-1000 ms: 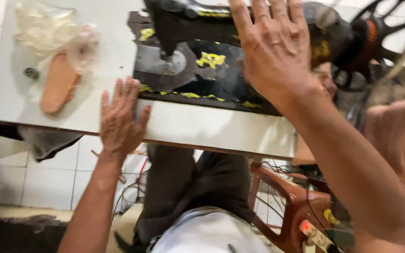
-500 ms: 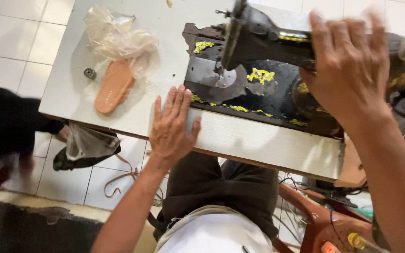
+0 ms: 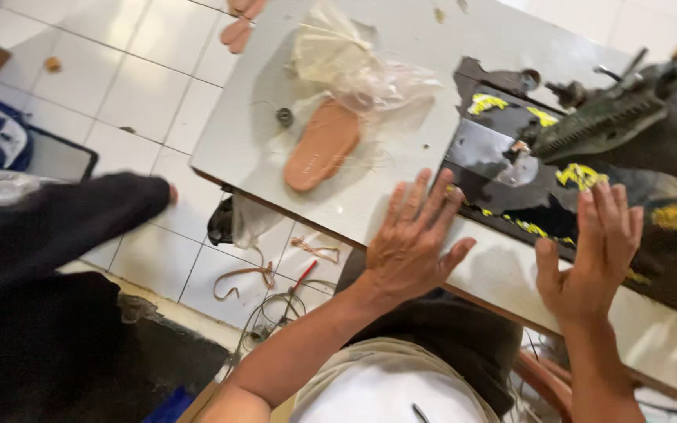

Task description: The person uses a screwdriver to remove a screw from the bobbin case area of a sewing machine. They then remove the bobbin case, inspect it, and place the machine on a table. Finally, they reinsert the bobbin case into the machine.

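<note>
While the person sits close against the near edge of the white table (image 3: 401, 94), both bare hands lie flat and spread, holding nothing. Nearest is the left hand (image 3: 410, 243), palm down, fingers fanned across the table edge, its fingertips just touching the black fabric (image 3: 589, 196) with yellow patches. Beside it the right hand (image 3: 593, 254) also rests open, fingers straight and slightly apart, laid on the same fabric near the table's front edge. Neither grip closes on anything.

Just beyond the hands, the fabric spreads under the dark sewing machine (image 3: 613, 117), whose arm runs off toward the right. A shiny metal plate (image 3: 483, 149) sits on the machine bed below the needle end, with the fabric around it.

Farther left on the table lies a tan shoe insole (image 3: 323, 145), flat and well apart from the hands. A crumpled clear plastic bag (image 3: 346, 59) sits touching its far end, and a small round metal bobbin (image 3: 284, 117) lies just beside the insole on the left.

Under the table's left corner hangs a grey cloth (image 3: 248, 223), with cords and tan straps (image 3: 276, 282) loose on the white floor tiles (image 3: 143, 94) below. At the far left a dark sleeve (image 3: 56, 227) of another person reaches in, blurred.
</note>
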Available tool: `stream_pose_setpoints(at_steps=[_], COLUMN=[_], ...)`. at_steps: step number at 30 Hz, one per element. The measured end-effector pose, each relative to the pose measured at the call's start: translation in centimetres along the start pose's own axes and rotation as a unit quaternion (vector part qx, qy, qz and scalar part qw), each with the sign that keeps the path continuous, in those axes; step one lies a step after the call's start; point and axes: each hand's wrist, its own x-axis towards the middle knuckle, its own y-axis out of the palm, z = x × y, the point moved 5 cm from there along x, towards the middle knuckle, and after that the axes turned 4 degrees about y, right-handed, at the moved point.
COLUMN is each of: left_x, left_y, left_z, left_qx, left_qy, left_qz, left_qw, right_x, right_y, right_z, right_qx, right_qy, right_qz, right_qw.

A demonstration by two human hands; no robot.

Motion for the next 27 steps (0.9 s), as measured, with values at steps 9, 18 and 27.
stream_pose_setpoints(at_steps=[9,18,27], left_x=[-0.9,4.5,-2.5], left_y=[2.8,-0.1,-9.0], left_z=[-10.1,-9.2,7.6], left_qx=[-0.674,-0.618,-0.085], left_qy=[-0.057,-0.017,-0.137], left_qz=[-0.036,-0.092,-0.248], left_qw=[0.735,0.781,0.955], right_x=[-3.2,-5.2,-1.4], right_y=[3.0,-1.1,0.7], right_z=[4.0,4.3,-1.9], right_qx=[0.588,0.638,0.371], right_qy=[0.146,0.203,0.192], right_qz=[0.086,0.216,0.199], right_qw=[0.791,0.711,0.887])
